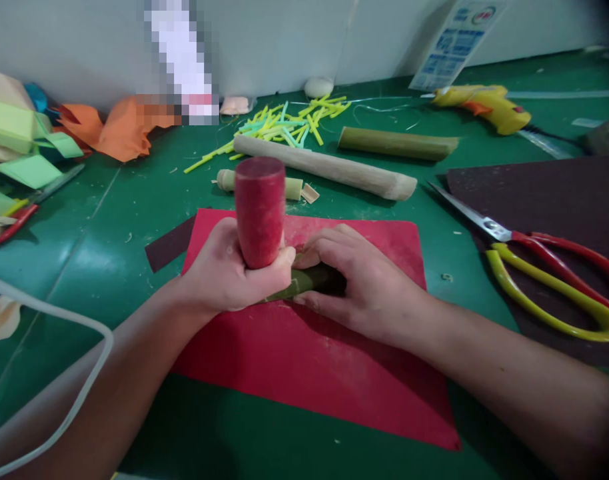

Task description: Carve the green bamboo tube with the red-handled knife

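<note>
We've got both hands over the flat red sheet (314, 373) on the green counter (134, 200). L hand (229, 273) is wrapped round a smooth red cylinder (259, 213), standing approx upright above the sheet's far-L part; its lower end is hidden by the hand, so we can't tell what's below. R hand (372, 290) has fingers on the far side and thumb on the near side of a dark green tubular piece, prob. bamboo (314, 280), gripping it over the sheet's far half.

Key relation: tube's long axis runs approx L–R across the sheet, L end a bit nearer us. It sits between the hands: immed. left of R palm, R end within that grip; L end goes behind/under L thumb, so we can't confirm L contact. R hand is nearer to it, w/ the clear hold; red cylinder's axis stands crosswise to the tube's.

Rel. to the sheet: pale round stick (329, 163) and olive-green bamboo length (394, 144) lie past its far edge; shears w/ one red, one yellow handle loop (519, 239) are off to its R, partly on a dark brown sheet (534, 193).
</note>
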Motion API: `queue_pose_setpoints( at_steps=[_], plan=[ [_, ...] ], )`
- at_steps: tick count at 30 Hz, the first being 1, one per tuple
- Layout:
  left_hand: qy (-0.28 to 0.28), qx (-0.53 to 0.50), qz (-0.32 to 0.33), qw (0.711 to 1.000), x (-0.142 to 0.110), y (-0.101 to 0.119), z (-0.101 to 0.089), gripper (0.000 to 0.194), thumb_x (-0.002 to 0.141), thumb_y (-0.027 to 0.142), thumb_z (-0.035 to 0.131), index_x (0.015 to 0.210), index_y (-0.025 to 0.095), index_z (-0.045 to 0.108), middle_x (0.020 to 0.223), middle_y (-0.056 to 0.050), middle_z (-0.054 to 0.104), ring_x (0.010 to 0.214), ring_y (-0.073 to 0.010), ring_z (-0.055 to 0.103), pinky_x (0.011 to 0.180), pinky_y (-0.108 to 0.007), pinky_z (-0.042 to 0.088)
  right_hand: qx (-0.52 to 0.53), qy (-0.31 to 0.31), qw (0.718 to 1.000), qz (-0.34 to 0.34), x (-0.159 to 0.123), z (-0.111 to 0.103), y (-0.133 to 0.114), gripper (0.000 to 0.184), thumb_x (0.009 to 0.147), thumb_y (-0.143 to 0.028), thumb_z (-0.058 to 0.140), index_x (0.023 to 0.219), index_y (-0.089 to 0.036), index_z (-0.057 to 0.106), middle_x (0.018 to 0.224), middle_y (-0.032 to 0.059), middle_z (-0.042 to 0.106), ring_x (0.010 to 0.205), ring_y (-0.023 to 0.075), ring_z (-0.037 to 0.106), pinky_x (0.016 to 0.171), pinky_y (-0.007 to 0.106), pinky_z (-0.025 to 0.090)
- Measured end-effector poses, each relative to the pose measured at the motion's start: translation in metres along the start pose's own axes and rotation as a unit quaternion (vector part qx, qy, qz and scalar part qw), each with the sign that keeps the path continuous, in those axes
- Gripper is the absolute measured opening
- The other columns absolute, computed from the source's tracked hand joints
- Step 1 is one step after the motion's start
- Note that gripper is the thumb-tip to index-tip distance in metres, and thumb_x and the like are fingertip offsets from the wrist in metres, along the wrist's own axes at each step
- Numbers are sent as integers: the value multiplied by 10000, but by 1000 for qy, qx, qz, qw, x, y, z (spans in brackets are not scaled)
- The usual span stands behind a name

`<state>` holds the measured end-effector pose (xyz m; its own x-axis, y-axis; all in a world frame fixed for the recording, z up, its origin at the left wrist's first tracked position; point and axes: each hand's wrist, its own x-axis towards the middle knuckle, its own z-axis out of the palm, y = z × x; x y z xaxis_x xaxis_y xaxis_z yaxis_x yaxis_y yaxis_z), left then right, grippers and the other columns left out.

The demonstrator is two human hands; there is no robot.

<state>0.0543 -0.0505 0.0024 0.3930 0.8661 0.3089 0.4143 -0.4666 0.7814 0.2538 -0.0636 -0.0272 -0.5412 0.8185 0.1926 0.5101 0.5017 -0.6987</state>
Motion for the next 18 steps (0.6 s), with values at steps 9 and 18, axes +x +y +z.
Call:
queue_pose_setpoints(
  at_steps=[9,18],
  plan=[
    [-15,-4,1,1000,1,2,-1,403,775,192,581,492,191,293,499,40,299,453,-65,274,420,-222,312,1,1,1000,0,-1,-1,0,212,796,-234,747,978,-209,639,1019,66,679,961,243,573,837,401,461],
    [10,-68,-27,997,1,-2,-1,271,744,214,580,497,192,471,507,20,510,470,-88,459,439,-224,364,-2,2,1000,-8,-1,0,2,190,798,-236,736,961,-201,644,994,67,674,953,243,573,837,405,466]
  ],
)
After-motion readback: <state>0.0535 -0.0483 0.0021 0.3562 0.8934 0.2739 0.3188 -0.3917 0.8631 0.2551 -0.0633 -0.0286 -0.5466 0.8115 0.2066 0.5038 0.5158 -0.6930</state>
